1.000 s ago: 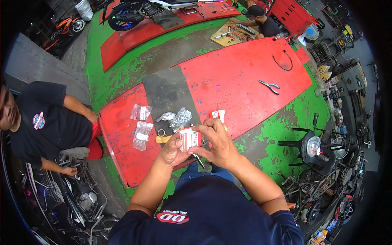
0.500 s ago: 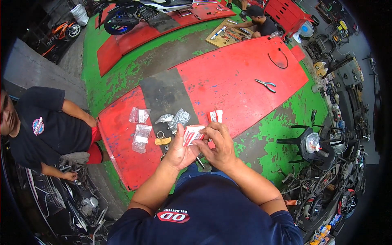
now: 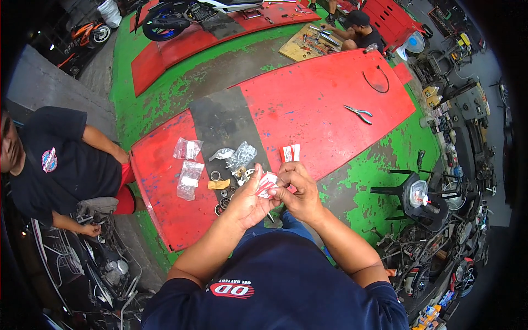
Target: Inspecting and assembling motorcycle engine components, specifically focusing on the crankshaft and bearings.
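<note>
A small red-and-white packet is held in front of my body. My left hand is closed on one side of it, palm partly up. From the other side, the fingers and thumb of my right hand pinch its edge. Another red-and-white packet lies on the red platform just beyond my right hand. Past my left hand are clear plastic bags, a metal ring, a tan paper piece and several small round parts, partly hidden by the hand.
Two more clear bags lie further left. Pliers and a black cable rest at the platform's far right. A person sits at the left; another works over a wooden board. A black chair stands right.
Both hands have turned the packet and brought it slightly lower. More of the small round parts now show beside my left hand. The far worker's arm has drawn back over the board.
</note>
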The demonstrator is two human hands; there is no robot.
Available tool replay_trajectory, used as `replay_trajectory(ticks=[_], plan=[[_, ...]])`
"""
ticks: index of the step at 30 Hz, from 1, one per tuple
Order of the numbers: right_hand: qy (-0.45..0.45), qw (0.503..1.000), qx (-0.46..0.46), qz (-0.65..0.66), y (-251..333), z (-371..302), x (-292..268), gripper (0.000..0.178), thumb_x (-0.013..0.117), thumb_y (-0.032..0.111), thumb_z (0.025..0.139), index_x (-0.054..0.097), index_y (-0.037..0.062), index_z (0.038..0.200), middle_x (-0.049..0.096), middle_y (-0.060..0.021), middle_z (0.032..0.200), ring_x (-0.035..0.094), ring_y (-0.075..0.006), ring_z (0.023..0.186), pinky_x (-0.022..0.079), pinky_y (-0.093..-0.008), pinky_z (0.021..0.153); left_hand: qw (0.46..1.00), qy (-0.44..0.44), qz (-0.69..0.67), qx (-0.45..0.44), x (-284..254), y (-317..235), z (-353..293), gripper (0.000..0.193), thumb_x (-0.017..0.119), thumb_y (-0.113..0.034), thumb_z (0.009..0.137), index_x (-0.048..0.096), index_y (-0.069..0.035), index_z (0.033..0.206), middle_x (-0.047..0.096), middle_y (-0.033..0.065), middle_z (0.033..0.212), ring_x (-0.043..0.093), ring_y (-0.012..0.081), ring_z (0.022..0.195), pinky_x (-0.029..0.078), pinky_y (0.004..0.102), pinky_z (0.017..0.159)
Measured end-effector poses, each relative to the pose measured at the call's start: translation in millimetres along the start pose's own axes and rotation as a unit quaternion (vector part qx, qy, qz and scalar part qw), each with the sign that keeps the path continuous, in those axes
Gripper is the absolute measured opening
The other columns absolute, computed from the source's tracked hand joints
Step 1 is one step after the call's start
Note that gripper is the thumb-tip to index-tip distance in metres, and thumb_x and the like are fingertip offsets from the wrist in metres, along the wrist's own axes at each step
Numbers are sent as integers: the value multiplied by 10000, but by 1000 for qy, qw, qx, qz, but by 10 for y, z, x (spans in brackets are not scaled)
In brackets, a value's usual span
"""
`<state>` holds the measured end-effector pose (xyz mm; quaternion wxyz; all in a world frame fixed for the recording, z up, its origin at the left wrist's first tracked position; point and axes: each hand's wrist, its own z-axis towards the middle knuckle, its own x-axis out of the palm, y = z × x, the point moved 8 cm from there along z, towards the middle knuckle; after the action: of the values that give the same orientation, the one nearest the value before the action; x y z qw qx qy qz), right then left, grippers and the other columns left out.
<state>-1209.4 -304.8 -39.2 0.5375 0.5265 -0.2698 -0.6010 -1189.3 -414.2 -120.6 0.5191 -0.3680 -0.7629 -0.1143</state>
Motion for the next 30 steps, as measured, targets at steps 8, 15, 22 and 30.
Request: replay_trajectory(ticks=[8, 15, 22, 30], plan=[[-8, 999, 0, -35, -84, -43, 22, 203, 821, 73, 833, 683, 40, 978, 667, -106, 1194, 618, -280, 1103, 515, -377, 886, 997, -46, 32, 50, 19, 39, 31, 531, 398, -544, 1100, 588, -67, 1238, 664, 76, 1124, 659, 148, 927, 572, 322, 822], [47, 998, -2, 41, -81, -86, -89, 154, 814, 88, 841, 743, 70, 976, 650, -111, 1271, 605, -285, 1161, 493, -399, 964, 1000, -11, 5, -13, 1, 64, 50, 619, 383, -604, 1079, 574, -54, 1289, 670, 105, 1138, 695, 202, 927, 605, 375, 828], [122, 991, -45, -7, 211, 82, -343, 197, 842, 189, 821, 768, 49, 938, 617, -137, 1346, 599, -297, 1162, 492, -415, 982, 999, -4, 12, -33, 156, -142, 70, 708, 371, -655, 1052, 548, -42, 1360, 641, 203, 1339, 686, 333, 1172, 588, 471, 955], [37, 987, 118, -106, -54, 83, -228, 261, 825, 173, 833, 710, 23, 1013, 655, -141, 1195, 642, -329, 1067, 527, -441, 893, 988, -47, 145, -3, -59, -131, 176, 792, 252, -721, 1041, 577, -80, 1373, 689, 132, 1291, 697, 265, 1146, 580, 451, 948]])
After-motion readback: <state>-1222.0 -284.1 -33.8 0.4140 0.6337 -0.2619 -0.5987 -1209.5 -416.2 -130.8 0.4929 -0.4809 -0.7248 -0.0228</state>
